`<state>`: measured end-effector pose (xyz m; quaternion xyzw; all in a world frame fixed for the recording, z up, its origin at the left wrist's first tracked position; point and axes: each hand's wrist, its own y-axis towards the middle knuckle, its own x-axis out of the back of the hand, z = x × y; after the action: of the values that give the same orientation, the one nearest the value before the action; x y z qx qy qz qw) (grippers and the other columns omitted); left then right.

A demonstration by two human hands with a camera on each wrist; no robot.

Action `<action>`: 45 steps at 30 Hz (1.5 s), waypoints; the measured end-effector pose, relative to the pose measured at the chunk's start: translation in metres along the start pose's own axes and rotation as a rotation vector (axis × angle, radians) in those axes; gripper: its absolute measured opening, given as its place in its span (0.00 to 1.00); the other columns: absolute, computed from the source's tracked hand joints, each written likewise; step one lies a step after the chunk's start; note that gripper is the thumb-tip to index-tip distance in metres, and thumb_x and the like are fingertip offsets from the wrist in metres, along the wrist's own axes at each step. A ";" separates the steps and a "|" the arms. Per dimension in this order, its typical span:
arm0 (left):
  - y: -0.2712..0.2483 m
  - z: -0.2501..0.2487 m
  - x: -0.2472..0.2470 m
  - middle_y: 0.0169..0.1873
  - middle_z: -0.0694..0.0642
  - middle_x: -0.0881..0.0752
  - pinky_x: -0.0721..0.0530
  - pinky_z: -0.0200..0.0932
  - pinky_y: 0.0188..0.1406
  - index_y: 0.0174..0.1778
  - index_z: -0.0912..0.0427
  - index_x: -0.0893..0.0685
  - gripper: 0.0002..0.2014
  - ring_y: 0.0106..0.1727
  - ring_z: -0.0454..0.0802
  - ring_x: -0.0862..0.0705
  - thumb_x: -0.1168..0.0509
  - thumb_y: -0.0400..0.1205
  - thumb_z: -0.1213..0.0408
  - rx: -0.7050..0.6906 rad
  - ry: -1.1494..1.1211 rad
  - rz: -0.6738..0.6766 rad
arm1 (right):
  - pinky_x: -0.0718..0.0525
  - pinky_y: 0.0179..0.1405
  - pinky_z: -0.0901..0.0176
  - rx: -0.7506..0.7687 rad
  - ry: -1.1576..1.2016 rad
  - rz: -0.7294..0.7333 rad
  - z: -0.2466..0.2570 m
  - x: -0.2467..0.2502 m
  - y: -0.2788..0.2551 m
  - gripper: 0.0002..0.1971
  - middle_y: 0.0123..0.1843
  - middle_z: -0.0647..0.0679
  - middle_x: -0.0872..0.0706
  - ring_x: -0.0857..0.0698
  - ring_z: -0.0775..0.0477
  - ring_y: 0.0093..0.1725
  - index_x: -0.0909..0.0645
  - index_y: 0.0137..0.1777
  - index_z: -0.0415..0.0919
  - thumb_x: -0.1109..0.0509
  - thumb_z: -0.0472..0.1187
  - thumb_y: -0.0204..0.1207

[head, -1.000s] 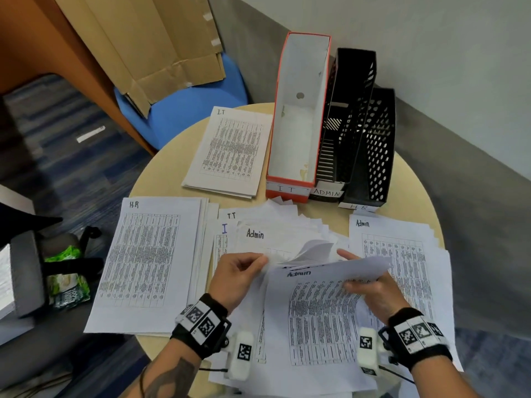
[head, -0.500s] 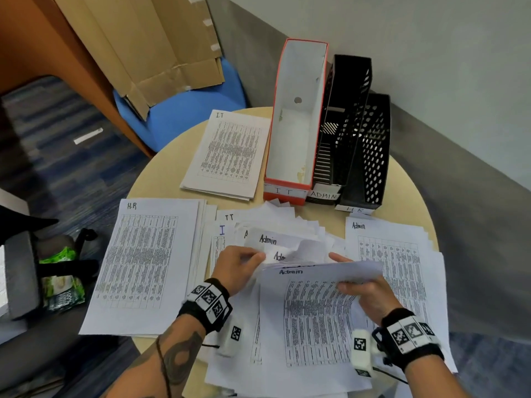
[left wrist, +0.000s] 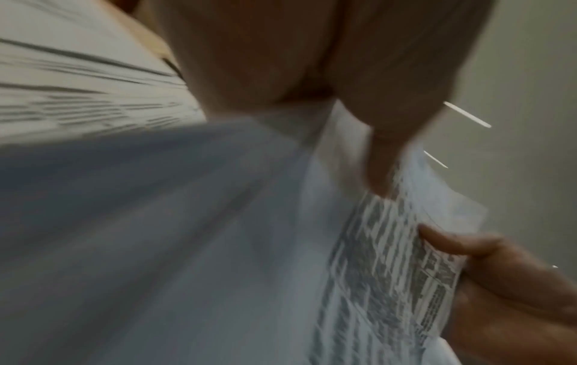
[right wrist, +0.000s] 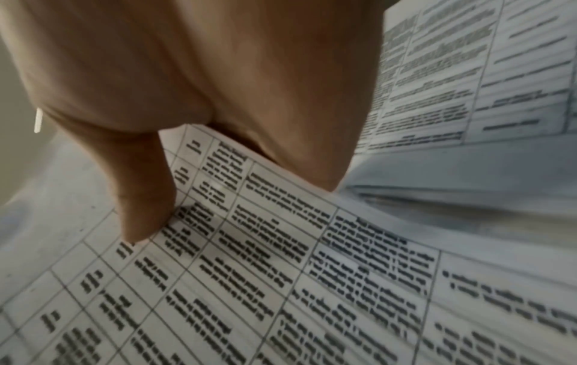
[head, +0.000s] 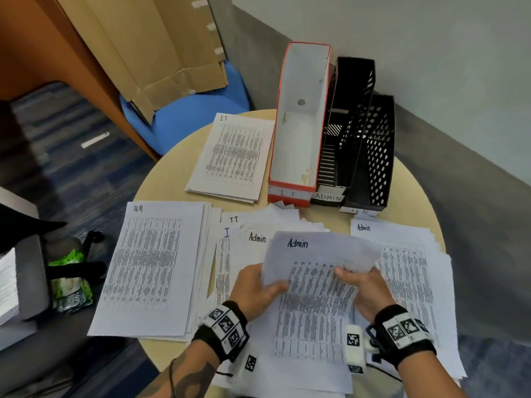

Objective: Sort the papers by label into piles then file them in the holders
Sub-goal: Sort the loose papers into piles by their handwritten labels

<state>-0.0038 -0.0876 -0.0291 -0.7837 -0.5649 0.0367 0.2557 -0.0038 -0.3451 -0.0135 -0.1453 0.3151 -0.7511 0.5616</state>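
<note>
Head view shows a sheet labelled Admin (head: 314, 282) raised off the unsorted heap (head: 258, 234) in the middle of a round table (head: 172, 168), its top edge now tilted up so the label faces the camera; half a second ago it lay flatter, with the label near the fingertips. The left hand (head: 255, 291) pinches the sheet's left edge, thumb curled over the print. The right hand (head: 363, 291) grips the right edge, thumb on top and the other fingers hidden beneath; the right wrist view confirms the thumb pressing the printed grid.

Just right of the right-hand fingers lies the Admin pile (head: 402, 268). Left of the left-hand fingers is the HR pile (head: 152, 268). Beyond the fingertips, farther across the table, sit the IT pile (head: 232, 156) and three holders (head: 298, 116) marked IT, ADMIN and HR, which look empty.

Lifting the sheet clear suggests the label has been read, and it likely belongs on the right-hand pile. Sorting looks partway done; filing has not begun.
</note>
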 end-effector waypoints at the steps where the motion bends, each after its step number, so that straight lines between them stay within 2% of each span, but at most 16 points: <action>1: -0.002 -0.007 0.000 0.48 0.52 0.06 0.06 0.57 0.48 0.56 0.56 0.09 0.13 0.47 0.48 0.06 0.20 0.78 0.56 -0.009 -0.026 -0.060 | 0.37 0.81 0.40 0.007 0.014 0.038 0.003 -0.003 -0.002 0.23 0.50 0.48 0.15 0.19 0.49 0.56 0.27 0.59 0.33 0.18 0.35 0.73; 4: -0.009 -0.034 0.012 0.47 0.53 0.05 0.05 0.53 0.45 0.55 0.56 0.10 0.10 0.48 0.55 0.06 0.22 0.79 0.64 -0.031 -0.179 -0.134 | 0.30 0.81 0.31 0.098 -0.093 0.088 0.011 -0.003 -0.007 0.52 0.63 0.44 0.11 0.14 0.45 0.67 0.22 0.68 0.40 0.08 0.63 0.45; 7: -0.019 -0.068 0.029 0.58 0.57 0.08 0.07 0.56 0.54 0.67 0.59 0.16 0.22 0.59 0.57 0.08 0.21 0.77 0.67 -0.160 -0.288 -0.104 | 0.31 0.80 0.25 0.124 -0.120 0.147 0.018 0.005 -0.009 0.58 0.76 0.40 0.19 0.19 0.37 0.75 0.31 0.79 0.52 0.07 0.58 0.47; 10: -0.034 -0.113 0.040 0.69 0.54 0.17 0.10 0.46 0.60 0.85 0.57 0.36 0.46 0.69 0.48 0.14 0.20 0.73 0.70 -0.398 -0.355 -0.162 | 0.20 0.72 0.27 0.317 -0.239 0.224 0.050 -0.021 -0.038 0.42 0.70 0.43 0.13 0.14 0.38 0.70 0.24 0.76 0.42 0.11 0.49 0.63; 13: -0.052 -0.153 0.042 0.69 0.24 0.22 0.14 0.32 0.63 0.88 0.69 0.50 0.54 0.68 0.25 0.19 0.21 0.73 0.76 -0.685 -0.177 -0.359 | 0.10 0.57 0.40 0.728 -0.346 0.128 0.082 -0.049 -0.070 0.10 0.51 0.53 0.06 0.08 0.47 0.52 0.13 0.56 0.41 0.23 0.36 0.76; 15: -0.068 -0.173 0.042 0.65 0.17 0.22 0.19 0.22 0.59 0.83 0.81 0.43 0.47 0.63 0.17 0.21 0.22 0.73 0.80 -0.835 -0.114 -0.538 | 0.11 0.54 0.56 0.975 -0.304 0.109 0.102 -0.061 -0.090 0.08 0.49 0.61 0.07 0.08 0.54 0.52 0.12 0.54 0.42 0.24 0.32 0.77; 17: -0.081 -0.180 0.042 0.61 0.31 0.12 0.18 0.24 0.57 0.72 0.76 0.22 0.31 0.60 0.23 0.15 0.21 0.73 0.75 -0.929 -0.160 -0.651 | 0.14 0.51 0.67 1.104 -0.285 0.117 0.116 -0.065 -0.107 0.11 0.47 0.67 0.08 0.09 0.61 0.49 0.12 0.50 0.48 0.22 0.31 0.75; 20: -0.084 -0.165 0.046 0.49 0.37 0.06 0.10 0.35 0.49 0.57 0.61 0.11 0.24 0.53 0.39 0.07 0.16 0.67 0.61 -0.779 -0.375 -0.602 | 0.16 0.40 0.69 1.016 -0.289 0.163 0.107 -0.055 -0.102 0.13 0.35 0.64 0.09 0.10 0.63 0.35 0.11 0.34 0.52 0.20 0.31 0.69; 23: -0.066 -0.116 0.043 0.50 0.53 0.05 0.06 0.58 0.48 0.54 0.51 0.08 0.31 0.54 0.54 0.06 0.13 0.59 0.41 -0.516 -0.383 -0.437 | 0.10 0.42 0.58 0.812 -0.363 0.176 0.071 -0.038 -0.074 0.07 0.40 0.53 0.05 0.06 0.51 0.40 0.10 0.40 0.42 0.17 0.31 0.67; 25: -0.055 -0.089 0.038 0.50 0.52 0.05 0.08 0.68 0.51 0.52 0.41 0.07 0.27 0.54 0.54 0.06 0.13 0.59 0.40 -0.393 -0.343 -0.374 | 0.10 0.40 0.54 0.709 -0.353 0.134 0.050 -0.035 -0.063 0.12 0.41 0.52 0.05 0.06 0.50 0.41 0.10 0.43 0.45 0.17 0.29 0.65; 28: -0.047 -0.079 0.029 0.50 0.46 0.05 0.08 0.64 0.54 0.51 0.33 0.08 0.19 0.52 0.48 0.06 0.14 0.66 0.50 -0.355 -0.303 -0.390 | 0.12 0.39 0.62 0.645 -0.236 0.088 0.036 -0.038 -0.062 0.15 0.42 0.50 0.05 0.07 0.51 0.43 0.10 0.49 0.46 0.17 0.30 0.65; 31: -0.053 -0.096 0.027 0.46 0.40 0.05 0.07 0.43 0.45 0.48 0.41 0.08 0.18 0.49 0.41 0.07 0.15 0.66 0.63 -0.446 -0.319 -0.442 | 0.14 0.42 0.71 0.676 -0.148 0.034 0.046 -0.039 -0.075 0.22 0.44 0.52 0.05 0.07 0.55 0.46 0.16 0.60 0.30 0.16 0.24 0.66; 35: -0.065 -0.099 0.030 0.43 0.43 0.06 0.11 0.36 0.41 0.48 0.49 0.07 0.11 0.42 0.45 0.07 0.16 0.72 0.59 -0.716 -0.157 -0.442 | 0.17 0.37 0.78 0.736 -0.184 0.037 0.055 -0.037 -0.094 0.20 0.34 0.65 0.09 0.10 0.67 0.36 0.12 0.43 0.45 0.21 0.17 0.65; 39: -0.049 -0.049 0.009 0.37 0.39 0.07 0.16 0.27 0.36 0.42 0.50 0.06 0.07 0.36 0.36 0.10 0.17 0.73 0.66 -0.487 -0.044 -0.444 | 0.10 0.40 0.63 0.504 -0.241 0.013 0.009 -0.028 -0.064 0.19 0.41 0.52 0.06 0.08 0.53 0.45 0.16 0.51 0.43 0.14 0.28 0.65; 42: -0.046 -0.040 -0.004 0.32 0.32 0.10 0.20 0.23 0.29 0.39 0.50 0.08 0.09 0.32 0.31 0.12 0.17 0.73 0.69 -0.409 -0.049 -0.464 | 0.07 0.48 0.44 0.390 -0.229 -0.033 -0.005 -0.030 -0.058 0.43 0.49 0.44 0.08 0.08 0.41 0.53 0.22 0.60 0.38 0.07 0.55 0.49; 45: -0.048 -0.045 0.000 0.39 0.36 0.07 0.12 0.30 0.36 0.46 0.47 0.08 0.10 0.39 0.37 0.08 0.17 0.74 0.65 -0.385 -0.169 -0.450 | 0.09 0.41 0.61 0.412 -0.181 -0.047 -0.004 -0.025 -0.056 0.29 0.49 0.46 0.08 0.08 0.52 0.49 0.21 0.60 0.38 0.12 0.35 0.61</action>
<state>-0.0297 -0.0927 0.0308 -0.6672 -0.7400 -0.0635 0.0561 -0.0405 -0.3111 0.0228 -0.1014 0.0999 -0.7965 0.5877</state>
